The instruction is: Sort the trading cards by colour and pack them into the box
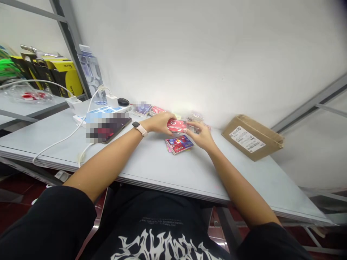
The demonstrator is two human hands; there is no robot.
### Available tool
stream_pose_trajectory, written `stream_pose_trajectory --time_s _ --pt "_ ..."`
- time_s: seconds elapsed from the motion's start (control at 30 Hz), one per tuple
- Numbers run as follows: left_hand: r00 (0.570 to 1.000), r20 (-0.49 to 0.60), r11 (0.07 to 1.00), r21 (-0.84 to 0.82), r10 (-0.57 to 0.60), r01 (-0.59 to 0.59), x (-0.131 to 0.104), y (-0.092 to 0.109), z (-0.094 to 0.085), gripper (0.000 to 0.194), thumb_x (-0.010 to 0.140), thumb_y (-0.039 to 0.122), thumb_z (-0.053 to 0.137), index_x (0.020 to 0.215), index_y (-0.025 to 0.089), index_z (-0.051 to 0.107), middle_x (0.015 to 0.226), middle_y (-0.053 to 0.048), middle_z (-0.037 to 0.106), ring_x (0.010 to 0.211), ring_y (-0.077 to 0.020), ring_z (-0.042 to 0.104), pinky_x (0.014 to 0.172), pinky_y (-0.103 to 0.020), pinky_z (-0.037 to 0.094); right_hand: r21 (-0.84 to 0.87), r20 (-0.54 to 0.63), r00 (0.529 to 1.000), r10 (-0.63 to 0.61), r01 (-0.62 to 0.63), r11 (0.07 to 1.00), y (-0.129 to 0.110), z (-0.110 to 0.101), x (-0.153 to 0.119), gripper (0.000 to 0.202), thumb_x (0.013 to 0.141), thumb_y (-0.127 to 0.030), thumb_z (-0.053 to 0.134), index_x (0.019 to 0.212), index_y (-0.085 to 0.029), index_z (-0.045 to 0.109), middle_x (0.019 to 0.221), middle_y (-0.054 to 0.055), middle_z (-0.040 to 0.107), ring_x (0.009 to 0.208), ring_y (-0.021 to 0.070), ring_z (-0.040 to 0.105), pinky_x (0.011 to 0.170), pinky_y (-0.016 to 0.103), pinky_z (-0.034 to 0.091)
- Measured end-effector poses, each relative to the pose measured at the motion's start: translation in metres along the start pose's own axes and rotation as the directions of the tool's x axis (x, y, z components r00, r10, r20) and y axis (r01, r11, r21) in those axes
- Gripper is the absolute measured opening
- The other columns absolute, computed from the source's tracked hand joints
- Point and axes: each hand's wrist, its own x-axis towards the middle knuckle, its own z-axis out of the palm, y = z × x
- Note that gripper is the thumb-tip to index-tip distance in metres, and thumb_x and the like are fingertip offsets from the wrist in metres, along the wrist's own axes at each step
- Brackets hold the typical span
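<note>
Between my two hands is a red card with white lettering (177,125), possibly the top one of a small stack. My left hand (160,122), with a pale-banded watch (140,128) on its wrist, closes on the card's left end. At the right end, the fingers of my right hand (200,134) are bent against it. Just below on the table lies a loose stack of red and blue cards (179,143), slightly fanned. Behind my hands are more card piles: a red one (157,110) and a purple-blue one (142,108). Another pile is partly hidden by my right hand.
A cardboard box (248,139) with a shipping label stands at the right. On the left are a phone (115,130), a power strip (101,113), white cables (58,148), a black mouse (123,102) and a water bottle (92,74). The table's front edge (173,184) runs before me.
</note>
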Motion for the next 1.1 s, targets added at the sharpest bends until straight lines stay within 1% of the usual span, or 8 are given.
stream_pose_trajectory --time_s 0.17,0.27,0.37,0.43,0.53,0.63,0.87,1.1 --pt "0.999 -0.025 0.999 0.012 0.032 -0.032 0.001 0.001 0.003 0.063 0.072 0.038 0.088 0.125 0.013 0.067 0.123 -0.014 0.072 0.109 -0.0306 0.067 0.094 -0.040 0.052 0.169 0.080 0.991 0.107 -0.119 0.978 -0.006 0.001 0.002 0.043 0.082 -0.054 0.083 0.114 -0.025 0.084 0.133 0.011 0.079 0.127 0.0346 0.071 0.110 0.052 0.055" --pt "0.996 -0.056 0.998 -0.001 0.067 -0.067 0.002 0.002 0.005 0.064 0.070 0.039 0.089 0.125 0.014 0.068 0.121 -0.013 0.073 0.110 -0.0314 0.068 0.095 -0.039 0.052 0.225 0.118 0.979 0.165 -0.188 0.956 -0.008 0.003 0.002 0.041 0.078 -0.049 0.085 0.112 -0.026 0.084 0.130 0.010 0.080 0.121 0.0337 0.073 0.106 0.050 0.058" --pt "0.990 -0.092 0.994 -0.011 0.107 -0.108 0.002 0.005 0.008 0.066 0.072 0.040 0.088 0.128 0.013 0.067 0.121 -0.014 0.072 0.110 -0.0313 0.068 0.096 -0.039 0.052 0.245 0.126 0.964 0.233 -0.257 0.935 -0.007 0.005 0.002 0.035 0.074 -0.043 0.085 0.104 -0.026 0.084 0.117 0.008 0.082 0.111 0.0318 0.075 0.096 0.046 0.061" --pt "0.985 -0.108 0.991 -0.007 0.132 -0.134 0.003 0.007 0.010 0.066 0.073 0.042 0.088 0.129 0.013 0.067 0.121 -0.015 0.072 0.110 -0.0315 0.068 0.095 -0.039 0.052 0.266 0.142 0.954 0.266 -0.295 0.918 -0.006 0.007 0.002 0.028 0.074 -0.042 0.082 0.096 -0.024 0.082 0.104 0.007 0.083 0.100 0.0295 0.076 0.088 0.043 0.061" --pt "0.979 -0.119 0.986 -0.004 0.162 -0.164 0.003 0.010 0.014 0.065 0.074 0.045 0.088 0.128 0.015 0.067 0.122 -0.016 0.072 0.111 -0.0323 0.068 0.096 -0.040 0.052 0.299 0.151 0.949 0.277 -0.311 0.902 -0.004 0.007 0.003 0.021 0.075 -0.042 0.080 0.080 -0.023 0.077 0.087 0.005 0.079 0.085 0.0246 0.072 0.077 0.037 0.057" --pt "0.975 -0.126 0.983 -0.009 0.182 -0.185 0.003 0.012 0.016 0.064 0.077 0.049 0.087 0.127 0.015 0.066 0.123 -0.016 0.072 0.111 -0.0326 0.068 0.096 -0.041 0.052 0.303 0.144 0.947 0.288 -0.319 0.898 -0.004 0.006 0.004 0.020 0.072 -0.040 0.080 0.071 -0.022 0.073 0.078 0.004 0.075 0.077 0.0214 0.067 0.070 0.034 0.053" --pt "0.975 -0.118 0.981 -0.013 0.190 -0.193 0.003 0.014 0.016 0.066 0.077 0.051 0.088 0.128 0.016 0.066 0.125 -0.016 0.071 0.113 -0.0320 0.068 0.097 -0.039 0.051 0.240 0.109 0.928 0.357 -0.373 0.896 -0.009 0.005 0.005 0.020 0.068 -0.039 0.078 0.064 -0.022 0.070 0.071 0.003 0.073 0.072 0.0199 0.062 0.065 0.033 0.049" --pt "0.976 -0.108 0.982 -0.008 0.189 -0.191 0.004 0.014 0.015 0.067 0.076 0.052 0.088 0.128 0.016 0.066 0.123 -0.016 0.071 0.112 -0.0317 0.067 0.095 -0.039 0.052 0.235 0.081 0.927 0.367 -0.376 0.897 -0.012 0.002 0.006 0.027 0.067 -0.042 0.082 0.057 -0.022 0.065 0.063 0.001 0.066 0.067 0.0192 0.058 0.062 0.033 0.047"
